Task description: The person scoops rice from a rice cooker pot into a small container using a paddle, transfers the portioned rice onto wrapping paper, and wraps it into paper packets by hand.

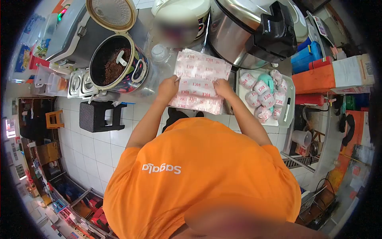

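Printed red-and-white wrapping paper point(202, 69) lies in a stack at the counter's front edge, in front of my body. My left hand point(168, 87) is closed on its left edge, the fingers pinched together. On the right side of the same paper, my right hand point(224, 88) has its fingers curled round the edge. To the right stands a pale tray point(291, 85) with several round bundles point(267, 99) wrapped in the same printed paper, a teal object point(267, 81) among them and a black marker point(287, 109) at its right side.
An open rice cooker point(139, 75) with dark reddish rice and a white scoop stands left. Behind the paper are a large steel cooker point(232, 38) and a clear cup point(160, 52). Metal containers point(81, 83) sit far left, above a black stool point(93, 116).
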Motion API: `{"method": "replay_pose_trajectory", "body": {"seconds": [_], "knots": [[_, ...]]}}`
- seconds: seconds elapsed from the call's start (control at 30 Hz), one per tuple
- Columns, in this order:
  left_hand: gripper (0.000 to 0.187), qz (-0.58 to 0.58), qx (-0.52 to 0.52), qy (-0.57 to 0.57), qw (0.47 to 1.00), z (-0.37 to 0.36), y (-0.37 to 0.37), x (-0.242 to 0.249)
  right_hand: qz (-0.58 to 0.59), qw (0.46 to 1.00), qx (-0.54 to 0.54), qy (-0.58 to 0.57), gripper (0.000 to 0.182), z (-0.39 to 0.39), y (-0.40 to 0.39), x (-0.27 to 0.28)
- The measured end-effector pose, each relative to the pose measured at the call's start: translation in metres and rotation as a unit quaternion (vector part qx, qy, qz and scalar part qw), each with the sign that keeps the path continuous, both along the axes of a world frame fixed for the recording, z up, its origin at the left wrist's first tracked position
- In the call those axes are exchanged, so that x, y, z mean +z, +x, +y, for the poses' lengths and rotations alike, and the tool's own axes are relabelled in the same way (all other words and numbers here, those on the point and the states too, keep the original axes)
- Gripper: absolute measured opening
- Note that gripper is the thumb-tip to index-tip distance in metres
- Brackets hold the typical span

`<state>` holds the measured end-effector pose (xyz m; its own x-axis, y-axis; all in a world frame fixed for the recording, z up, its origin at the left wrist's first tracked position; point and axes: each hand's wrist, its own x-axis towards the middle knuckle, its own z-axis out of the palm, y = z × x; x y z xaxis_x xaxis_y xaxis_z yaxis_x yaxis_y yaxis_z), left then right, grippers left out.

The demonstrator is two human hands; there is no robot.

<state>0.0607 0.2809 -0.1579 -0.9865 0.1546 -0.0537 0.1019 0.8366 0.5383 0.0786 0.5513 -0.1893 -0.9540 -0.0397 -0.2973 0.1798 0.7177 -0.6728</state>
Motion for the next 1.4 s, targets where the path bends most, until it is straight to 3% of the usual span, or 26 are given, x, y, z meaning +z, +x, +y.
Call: {"method": "replay_pose_trajectory", "body": {"seconds": [0.1,0.17,0.23,0.27,0.33,0.37,0.43,0.47,0.5,0.53,0.57,0.6,0.67,0.73,0.87,0.93,1.07,1.13,1.17,1.23,1.27,1.4], "knots": [[0.023,-0.056,-0.005,-0.029,0.998,0.003,0.022,-0.007,-0.014,0.999,0.036,0.015,0.031,-0.009,0.023,0.01],[0.021,-0.078,-0.006,-0.039,0.996,0.002,0.021,-0.007,0.037,0.991,0.035,0.124,0.029,-0.024,0.024,0.036],[0.02,0.068,0.019,-0.01,0.997,0.0,0.02,0.002,0.069,0.98,0.045,0.183,0.034,-0.031,0.017,0.049],[0.02,0.068,0.018,-0.009,0.997,-0.001,0.019,0.015,0.103,0.974,0.056,0.194,0.035,-0.031,0.004,0.053],[0.027,0.157,-0.085,-0.025,0.984,-0.005,0.02,0.041,0.135,0.967,0.066,0.206,0.035,-0.029,-0.021,0.053],[0.027,0.158,-0.085,-0.023,0.984,-0.006,0.023,0.037,0.088,0.969,0.078,0.216,0.043,-0.027,-0.036,0.053],[0.031,0.166,-0.299,0.069,0.937,-0.01,0.035,0.021,0.04,0.969,0.09,0.225,0.05,-0.023,-0.059,0.049],[0.038,0.098,-0.35,0.065,0.929,-0.007,0.044,0.013,0.054,0.958,0.135,0.248,0.055,-0.02,-0.067,0.041],[0.038,0.097,-0.349,0.065,0.93,-0.002,0.054,0.014,0.069,0.943,0.179,0.27,0.06,-0.017,-0.077,0.035],[0.042,0.118,-0.372,0.038,0.92,0.005,0.063,0.014,-0.012,0.957,0.196,0.215,0.062,-0.012,-0.088,0.03],[0.046,0.14,-0.395,0.011,0.908,0.01,0.066,0.014,-0.011,0.957,0.197,0.215,0.062,-0.014,-0.095,0.033],[0.056,0.112,-0.394,-0.006,0.912,0.011,0.066,0.006,-0.053,0.942,0.246,0.221,0.061,-0.015,-0.1,0.035],[0.058,0.109,-0.381,-0.007,0.918,0.014,0.066,0.0,-0.095,0.924,0.293,0.228,0.06,-0.017,-0.098,0.034],[0.061,0.108,-0.365,-0.004,0.925,0.018,0.067,-0.004,0.123,0.945,0.226,0.202,0.055,-0.014,-0.09,0.031],[0.064,0.11,-0.35,-0.019,0.93,0.02,0.066,-0.003,0.207,0.935,0.221,0.186,0.05,0.002,-0.093,0.001],[0.063,0.118,-0.351,-0.006,0.929,0.02,0.065,0.001,0.045,0.961,0.252,0.106,0.037,0.001,-0.098,0.0],[0.065,0.126,-0.342,0.031,0.931,0.02,0.059,-0.006,-0.002,0.962,0.222,0.161,0.024,-0.018,-0.084,0.043],[0.055,0.11,-0.327,0.069,0.936,0.022,0.058,-0.006,0.238,0.919,0.26,0.176,0.015,-0.02,-0.072,0.05],[0.055,0.111,-0.329,0.069,0.935,0.023,0.058,-0.005,0.238,0.92,0.258,0.177,0.015,-0.023,-0.068,0.057],[0.044,0.175,-0.29,0.074,0.938,0.025,0.058,-0.002,0.068,0.948,0.31,0.01,0.013,-0.031,-0.057,0.07],[0.044,0.175,-0.289,0.074,0.938,0.025,0.059,0.0,0.082,0.935,0.343,-0.034,0.011,-0.032,-0.045,0.067],[0.038,0.177,-0.27,0.039,0.946,0.023,0.059,-0.008,0.039,0.936,0.348,0.011,0.013,-0.035,-0.001,0.057]]}}
